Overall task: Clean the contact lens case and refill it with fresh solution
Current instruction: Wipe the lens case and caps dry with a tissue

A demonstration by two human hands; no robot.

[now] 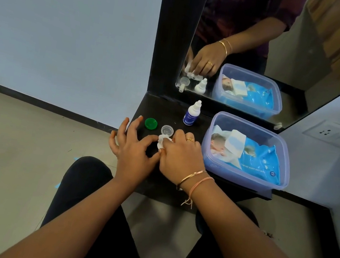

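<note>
While you sit at the black shelf [163, 110], both hands meet near its front edge; your right hand [181, 153] curls its fingers down round a crumpled white wipe [163, 141] and presses it onto the shelf; a ring [190, 140] and a thin bangle [192, 176] show on that hand and wrist. Your left hand [133, 145] lies just beside it with three fingers splayed out wide and one finger stretched to touch the wipe; its thumb is hidden under your right hand, so I cannot tell whether it pinches anything. The body of the lens case is not plainly visible; the wipe and your knuckles cover that spot.

Just behind the wipe lie two loose round caps, apart from each other: a green cap [151, 123] to the left and a clear cap [167, 130] to the right, almost touching your right fingertips. The solution bottle [192, 113] stands upright and capped further back, near the mirror [289, 47]. To your right a translucent plastic tub [246, 177] sits close against your right hand; inside it lies a blue wet-wipe pack [260, 158] with one sheet pulled up. A wall socket [326, 132] sits on the far right wall.
</note>
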